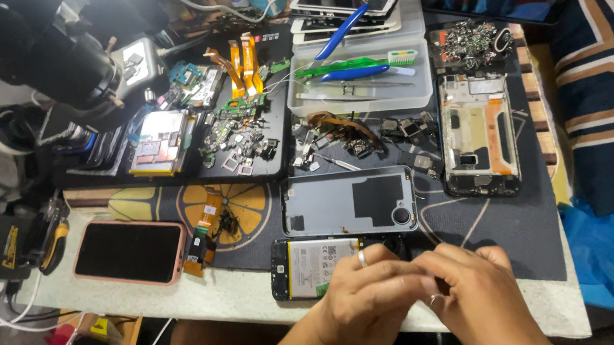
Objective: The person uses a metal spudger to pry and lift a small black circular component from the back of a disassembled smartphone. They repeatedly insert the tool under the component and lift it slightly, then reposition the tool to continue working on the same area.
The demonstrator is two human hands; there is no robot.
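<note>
Counter (242,306), pale stone, carried a dark work mat (521,224) strewn with phone parts. Opened phone (310,268), battery exposed, lay at the near edge, partly under both hands. Left hand (365,299), ringed, and right hand (480,298) met fingertip to fingertip, pinched on something too small to tell. Grey back cover (351,200) lay just beyond. Seemingly mid-disassembly; next called for a fine, steady grip.
</note>
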